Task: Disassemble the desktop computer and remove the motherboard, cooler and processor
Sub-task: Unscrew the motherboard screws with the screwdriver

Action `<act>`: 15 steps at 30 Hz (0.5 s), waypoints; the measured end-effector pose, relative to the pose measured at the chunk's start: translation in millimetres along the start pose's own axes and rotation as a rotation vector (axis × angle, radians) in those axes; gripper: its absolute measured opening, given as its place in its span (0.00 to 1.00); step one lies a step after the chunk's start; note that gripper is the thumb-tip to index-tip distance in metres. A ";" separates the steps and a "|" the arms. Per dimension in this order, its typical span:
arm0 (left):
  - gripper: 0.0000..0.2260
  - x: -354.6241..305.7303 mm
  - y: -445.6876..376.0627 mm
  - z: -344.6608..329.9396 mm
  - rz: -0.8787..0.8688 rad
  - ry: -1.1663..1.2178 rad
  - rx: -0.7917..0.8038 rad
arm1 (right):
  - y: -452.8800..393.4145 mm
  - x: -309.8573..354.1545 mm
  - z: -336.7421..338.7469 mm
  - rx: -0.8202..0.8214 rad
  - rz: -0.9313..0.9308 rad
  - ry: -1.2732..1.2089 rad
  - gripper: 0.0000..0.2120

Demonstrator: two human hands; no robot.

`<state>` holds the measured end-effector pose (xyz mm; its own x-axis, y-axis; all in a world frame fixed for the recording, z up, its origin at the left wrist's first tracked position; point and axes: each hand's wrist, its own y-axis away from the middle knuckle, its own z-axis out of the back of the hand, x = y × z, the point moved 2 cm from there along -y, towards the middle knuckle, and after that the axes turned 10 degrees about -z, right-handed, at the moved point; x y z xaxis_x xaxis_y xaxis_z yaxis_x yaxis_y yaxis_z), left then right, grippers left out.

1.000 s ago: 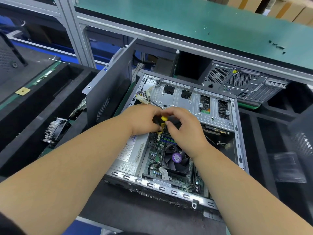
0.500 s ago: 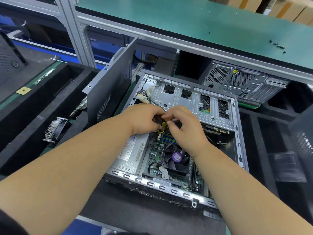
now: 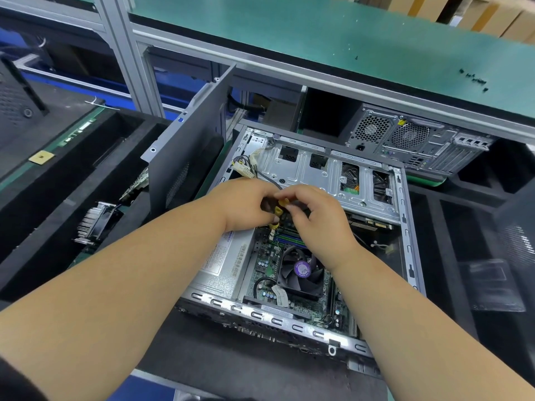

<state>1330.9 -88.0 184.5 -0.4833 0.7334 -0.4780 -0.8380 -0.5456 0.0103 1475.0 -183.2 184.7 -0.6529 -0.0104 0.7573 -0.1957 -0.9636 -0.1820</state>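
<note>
A black foam-lined work surface (image 3: 231, 369) carries an open grey metal desktop computer case (image 3: 405, 215), lying on its side. To its left, a finned metal heatsink with a fan (image 3: 95, 221) sits in a recessed foam tray. Above, a green-matted shelf (image 3: 318, 33) holds small black screws (image 3: 474, 79).
</note>
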 end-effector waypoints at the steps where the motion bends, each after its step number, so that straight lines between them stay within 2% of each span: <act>1: 0.08 -0.1 0.2 0.5 0.000 0.004 -0.004 | 0.2 -0.4 0.4 0.004 -0.002 0.002 0.15; 4: 0.07 -0.4 0.5 1.0 0.003 0.001 -0.012 | 1.2 0.4 0.8 0.002 0.007 0.011 0.15; 7: 0.07 -0.8 0.5 0.3 0.005 0.003 -0.011 | 3.3 2.1 -1.4 -0.006 0.065 -0.016 0.12; 15: 0.09 -3.0 0.8 0.7 -0.010 -0.041 0.002 | -0.3 -1.3 -4.7 -0.034 0.018 0.108 0.08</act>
<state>1331.5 -90.3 186.6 -0.4846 0.7552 -0.4413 -0.8436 -0.5370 0.0074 1472.5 -181.6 180.8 -0.7310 0.0025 0.6823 -0.2062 -0.9540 -0.2175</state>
